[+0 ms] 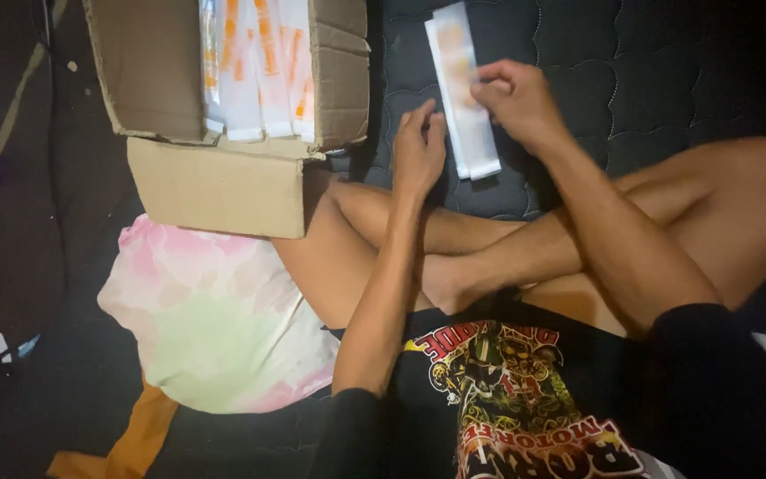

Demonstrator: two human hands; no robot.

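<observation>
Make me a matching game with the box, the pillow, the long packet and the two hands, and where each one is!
Things:
1. cardboard box
2. tie-dye pillow
3. long white packet
4. left hand

Places or states:
A. lies flat on the dark quilted mattress, pinched by the right hand
B. open, with white and orange packets standing inside
C. rests beside the packet's lower end, fingers up
D. pink and green, below the box, next to the crossed legs

Pairs: 1-B, 2-D, 3-A, 4-C
</observation>
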